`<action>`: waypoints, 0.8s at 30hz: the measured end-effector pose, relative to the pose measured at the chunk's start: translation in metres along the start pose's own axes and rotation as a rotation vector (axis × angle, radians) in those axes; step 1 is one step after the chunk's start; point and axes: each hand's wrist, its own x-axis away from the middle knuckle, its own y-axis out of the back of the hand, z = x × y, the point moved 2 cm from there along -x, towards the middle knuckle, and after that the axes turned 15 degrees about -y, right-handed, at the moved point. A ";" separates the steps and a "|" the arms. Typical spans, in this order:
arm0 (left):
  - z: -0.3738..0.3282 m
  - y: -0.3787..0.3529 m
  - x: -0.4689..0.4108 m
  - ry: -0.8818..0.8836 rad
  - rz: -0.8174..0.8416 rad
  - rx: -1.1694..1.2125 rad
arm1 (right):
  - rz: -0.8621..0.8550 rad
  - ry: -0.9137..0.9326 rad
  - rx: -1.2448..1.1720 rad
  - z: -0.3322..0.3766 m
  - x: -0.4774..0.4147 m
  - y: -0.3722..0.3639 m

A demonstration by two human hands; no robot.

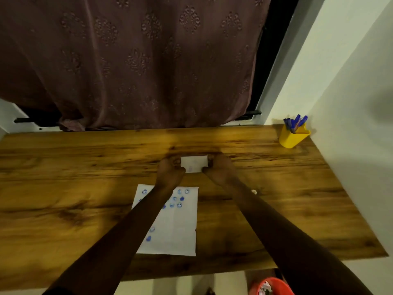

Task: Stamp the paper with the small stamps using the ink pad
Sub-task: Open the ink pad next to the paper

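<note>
Red tub shows at bottom edge, below the desk, contents unclear. Both forearms reach forward over the desk. Paper lies flat near the front edge, partly under the left forearm. Blue stamp marks visible: a cluster along the top, two more lower left; some crisp rings, some solid blots. Middle and lower right of the sheet unmarked.

Left hand and right hand both hold a small white box, one at each short end, fingers closed on its sides. It sits on or just above the desk, beyond the paper. Faint blue smudges on its top. Probably the ink pad case, lid on; cannot confirm. No stamp identifiable in either hand. Small pale object beside the right forearm, possibly a stamp; too small to tell.

Yellow cup with blue pens at far right corner.

Judgement: stamping well under way, roughly a dozen prints; room left for more.
</note>
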 end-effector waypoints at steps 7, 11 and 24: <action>0.017 0.100 0.034 -0.008 -0.132 0.033 | 0.054 0.168 -0.083 0.056 0.049 -0.061; 0.035 0.153 0.063 0.027 -0.196 -0.017 | 0.115 0.247 -0.058 0.083 0.080 -0.105; 0.104 0.233 0.138 0.141 -0.336 -0.113 | 0.288 0.225 0.105 0.105 0.137 -0.215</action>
